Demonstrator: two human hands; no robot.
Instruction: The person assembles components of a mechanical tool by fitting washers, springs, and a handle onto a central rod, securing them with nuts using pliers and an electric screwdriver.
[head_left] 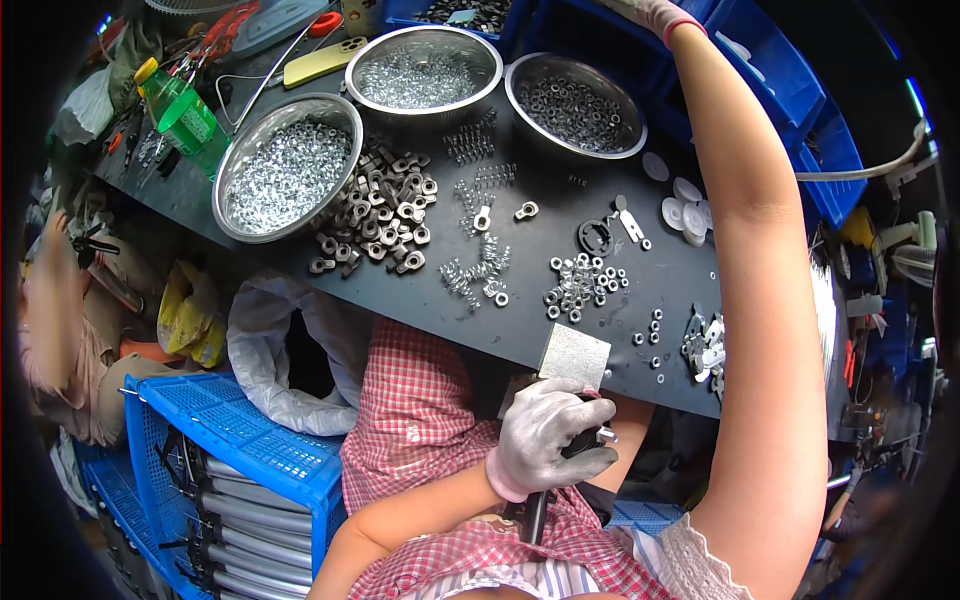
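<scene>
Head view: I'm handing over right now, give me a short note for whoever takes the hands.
Left hand: gloved, closed on a dark tool at the table edge, below a small metal block.
Right hand: raised to the blue bins, mostly out of frame; grip cannot be told.
On the table: three steel bowls of hardware, loose nuts, springs.
Done or left: cannot be told.

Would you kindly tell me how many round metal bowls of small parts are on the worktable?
3. One metal bowl sits at the left near the green bottle, one at top centre, one to its right. More may lie beyond the top edge.
</scene>
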